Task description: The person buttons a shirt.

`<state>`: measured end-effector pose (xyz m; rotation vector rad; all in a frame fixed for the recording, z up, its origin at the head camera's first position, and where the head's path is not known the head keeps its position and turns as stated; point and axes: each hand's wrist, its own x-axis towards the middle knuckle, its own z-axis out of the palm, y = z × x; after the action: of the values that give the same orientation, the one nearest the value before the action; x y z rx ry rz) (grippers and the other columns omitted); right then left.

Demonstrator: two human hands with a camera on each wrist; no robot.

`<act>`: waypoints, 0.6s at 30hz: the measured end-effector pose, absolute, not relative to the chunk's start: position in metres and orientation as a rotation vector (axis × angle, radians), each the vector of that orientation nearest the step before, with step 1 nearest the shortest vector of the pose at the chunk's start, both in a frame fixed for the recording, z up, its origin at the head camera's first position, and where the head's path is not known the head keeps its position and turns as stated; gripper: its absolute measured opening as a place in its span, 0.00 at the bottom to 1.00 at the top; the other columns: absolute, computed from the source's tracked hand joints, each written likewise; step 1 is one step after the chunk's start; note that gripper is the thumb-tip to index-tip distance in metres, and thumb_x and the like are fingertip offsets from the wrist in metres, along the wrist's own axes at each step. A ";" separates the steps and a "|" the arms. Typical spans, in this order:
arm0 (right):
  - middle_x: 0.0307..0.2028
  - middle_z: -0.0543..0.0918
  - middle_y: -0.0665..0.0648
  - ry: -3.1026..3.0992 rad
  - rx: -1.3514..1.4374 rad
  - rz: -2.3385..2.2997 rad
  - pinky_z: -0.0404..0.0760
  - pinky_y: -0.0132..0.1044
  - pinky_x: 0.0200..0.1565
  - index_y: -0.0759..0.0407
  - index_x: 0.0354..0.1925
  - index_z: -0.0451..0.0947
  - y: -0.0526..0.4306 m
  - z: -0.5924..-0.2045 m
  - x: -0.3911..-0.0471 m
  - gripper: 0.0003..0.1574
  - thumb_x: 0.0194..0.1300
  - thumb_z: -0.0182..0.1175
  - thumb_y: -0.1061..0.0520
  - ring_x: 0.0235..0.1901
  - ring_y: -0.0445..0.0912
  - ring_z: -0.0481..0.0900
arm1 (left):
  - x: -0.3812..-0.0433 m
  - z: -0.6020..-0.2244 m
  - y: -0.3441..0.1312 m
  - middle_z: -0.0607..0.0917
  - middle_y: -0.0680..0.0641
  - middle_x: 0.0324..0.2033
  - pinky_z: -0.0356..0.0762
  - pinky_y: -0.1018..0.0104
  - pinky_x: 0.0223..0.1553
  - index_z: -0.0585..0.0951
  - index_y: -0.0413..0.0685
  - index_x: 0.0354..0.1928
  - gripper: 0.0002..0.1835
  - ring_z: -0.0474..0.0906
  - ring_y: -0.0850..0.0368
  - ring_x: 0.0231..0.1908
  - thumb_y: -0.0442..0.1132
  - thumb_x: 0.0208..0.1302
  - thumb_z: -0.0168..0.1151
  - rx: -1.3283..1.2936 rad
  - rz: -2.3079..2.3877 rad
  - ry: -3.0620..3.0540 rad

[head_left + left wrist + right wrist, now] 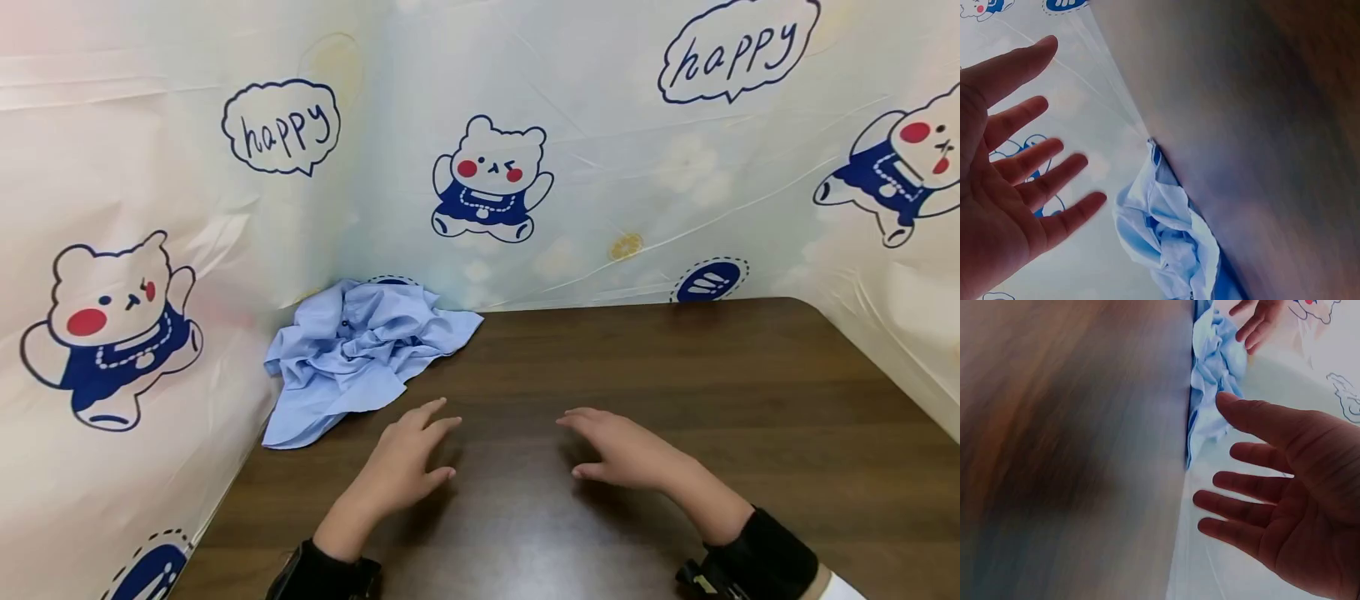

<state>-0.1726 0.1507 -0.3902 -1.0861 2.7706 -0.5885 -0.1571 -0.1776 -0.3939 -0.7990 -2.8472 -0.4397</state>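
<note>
Nothing is gripped by either hand. The fingers of the L hand (405,462) are spread apart, palm bare; the R hand (633,450) is held likewise, thumb and fingers apart, facing it across a gap. Neither hand is in contact w/ the blue cloth (360,342), poss. a garment, which is crumpled in a loose heap. The L hand is held near the cloth, on its viewer's side & a little to its R; the R hand is held farther R of it. A black band (772,550) is worn on the R wrist.

As judged, a pre-contact step is in hand. For the cloth to be taken up, the L hand would need to be moved fwd & L, the R hand farther across, & an edge pinched.

Bare brown table (600,358) is seen to the cloth's R. Behind & L of the cloth, a bear-print curtain (585,83) is hung.
</note>
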 end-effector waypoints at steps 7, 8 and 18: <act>0.58 0.76 0.63 2.708 -1.222 -0.651 0.76 0.51 0.54 0.66 0.59 0.74 0.127 -0.385 -0.185 0.29 0.61 0.68 0.58 0.56 0.56 0.76 | -0.162 -0.385 -0.183 0.85 0.45 0.43 0.80 0.56 0.40 0.83 0.42 0.48 0.21 0.83 0.52 0.40 0.37 0.50 0.76 -0.866 -0.383 -2.843; 0.57 0.76 0.62 2.701 -1.237 -0.664 0.76 0.50 0.54 0.65 0.59 0.74 0.124 -0.384 -0.187 0.29 0.62 0.68 0.59 0.56 0.55 0.76 | -0.163 -0.383 -0.185 0.86 0.46 0.41 0.80 0.58 0.38 0.84 0.42 0.47 0.20 0.83 0.53 0.38 0.37 0.51 0.76 -0.866 -0.387 -2.852; 0.56 0.76 0.62 2.706 -1.239 -0.662 0.74 0.48 0.56 0.65 0.59 0.74 0.076 -0.372 -0.227 0.29 0.62 0.67 0.58 0.56 0.54 0.75 | -0.188 -0.376 -0.219 0.86 0.46 0.39 0.80 0.59 0.36 0.84 0.42 0.45 0.16 0.83 0.53 0.35 0.35 0.52 0.74 -0.776 -0.564 -2.899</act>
<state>-0.2265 0.0763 -0.3720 -1.2387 2.7062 -0.6616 -0.1884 -0.2192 -0.3756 -0.7762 -2.8992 -0.5641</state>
